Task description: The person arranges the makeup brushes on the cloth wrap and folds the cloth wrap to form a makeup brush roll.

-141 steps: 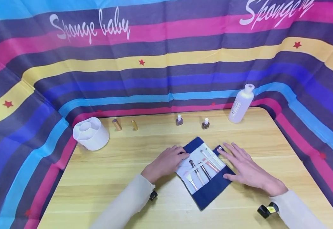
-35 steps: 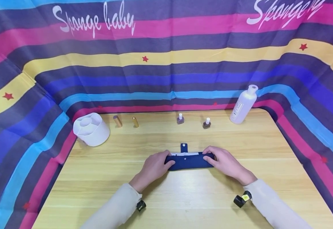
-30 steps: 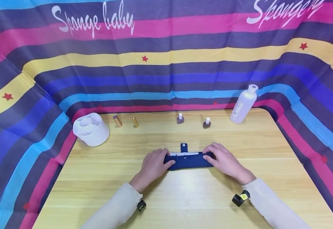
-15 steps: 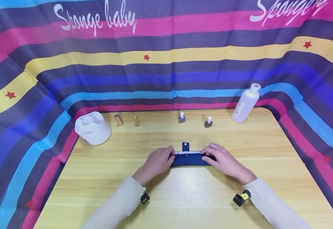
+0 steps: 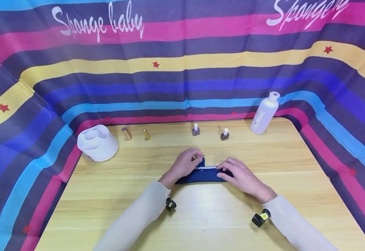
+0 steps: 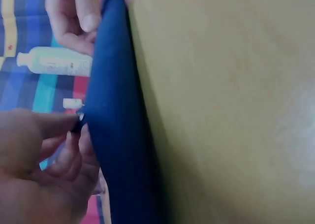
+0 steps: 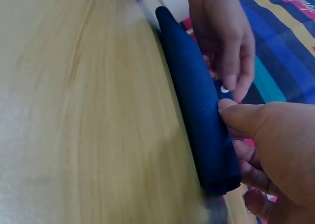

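A navy fabric makeup brush roll (image 5: 199,177), folded into a narrow strip, lies across the table before me. A short tab with a metal snap (image 7: 225,89) sticks out from its far edge. My left hand (image 5: 185,164) reaches over the roll and pinches this tab (image 6: 77,123) between thumb and fingers. At the right end, my right hand (image 5: 241,177) grips the roll, thumb (image 7: 241,115) on the near face and fingers behind. A thin strip of pale lining shows along the far edge. The brushes inside are hidden.
Two small nail polish bottles (image 5: 224,134) stand beyond the roll. A gold tube (image 5: 146,134), a copper-coloured tube (image 5: 126,134) and a white divided holder (image 5: 98,143) are at the back left. A tall translucent bottle (image 5: 264,113) stands back right. Striped cloth (image 5: 182,80) surrounds the table (image 5: 201,223).
The brush roll lay spread out with several brushes showing; now it is folded into a strip. My left hand has moved from its left end to the snap tab; my right hand stays near the right end.
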`<action>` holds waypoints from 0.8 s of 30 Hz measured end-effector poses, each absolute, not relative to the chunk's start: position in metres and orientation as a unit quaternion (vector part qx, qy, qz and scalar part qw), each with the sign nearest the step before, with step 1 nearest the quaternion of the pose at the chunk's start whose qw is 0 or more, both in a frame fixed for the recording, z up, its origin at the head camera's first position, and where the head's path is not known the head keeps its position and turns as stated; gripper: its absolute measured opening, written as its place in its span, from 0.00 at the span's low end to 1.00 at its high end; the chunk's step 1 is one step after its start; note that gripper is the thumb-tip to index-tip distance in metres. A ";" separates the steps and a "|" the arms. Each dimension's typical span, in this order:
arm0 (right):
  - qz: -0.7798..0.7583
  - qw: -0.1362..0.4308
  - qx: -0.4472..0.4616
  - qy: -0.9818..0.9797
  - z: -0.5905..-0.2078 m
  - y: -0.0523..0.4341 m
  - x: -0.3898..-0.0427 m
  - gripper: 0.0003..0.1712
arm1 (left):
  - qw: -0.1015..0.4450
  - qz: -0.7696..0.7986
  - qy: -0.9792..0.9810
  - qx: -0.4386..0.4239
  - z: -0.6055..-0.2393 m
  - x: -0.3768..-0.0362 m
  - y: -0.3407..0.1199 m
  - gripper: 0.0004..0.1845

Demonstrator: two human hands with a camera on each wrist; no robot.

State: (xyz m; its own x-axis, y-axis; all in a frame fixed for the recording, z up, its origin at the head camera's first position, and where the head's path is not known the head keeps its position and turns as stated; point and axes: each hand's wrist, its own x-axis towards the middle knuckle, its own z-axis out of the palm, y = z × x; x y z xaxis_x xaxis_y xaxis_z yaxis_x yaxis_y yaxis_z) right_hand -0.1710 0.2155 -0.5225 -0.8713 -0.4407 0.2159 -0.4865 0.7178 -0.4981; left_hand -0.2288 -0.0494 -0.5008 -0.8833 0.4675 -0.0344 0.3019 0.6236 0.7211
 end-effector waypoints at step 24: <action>0.267 0.052 0.246 -0.930 -0.525 0.212 -0.169 0.13 | 0.000 0.212 0.905 0.368 -0.504 -0.185 -0.071 0.14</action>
State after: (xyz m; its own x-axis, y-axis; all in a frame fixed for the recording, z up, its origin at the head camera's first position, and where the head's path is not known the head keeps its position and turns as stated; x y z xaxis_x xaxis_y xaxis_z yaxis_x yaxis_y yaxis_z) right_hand -0.1687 0.2124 -0.5253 -0.8740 -0.4289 0.2286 -0.4848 0.7364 -0.4718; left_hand -0.1855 -0.0710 -0.5037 -0.7289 0.6668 0.1552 0.6665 0.6393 0.3835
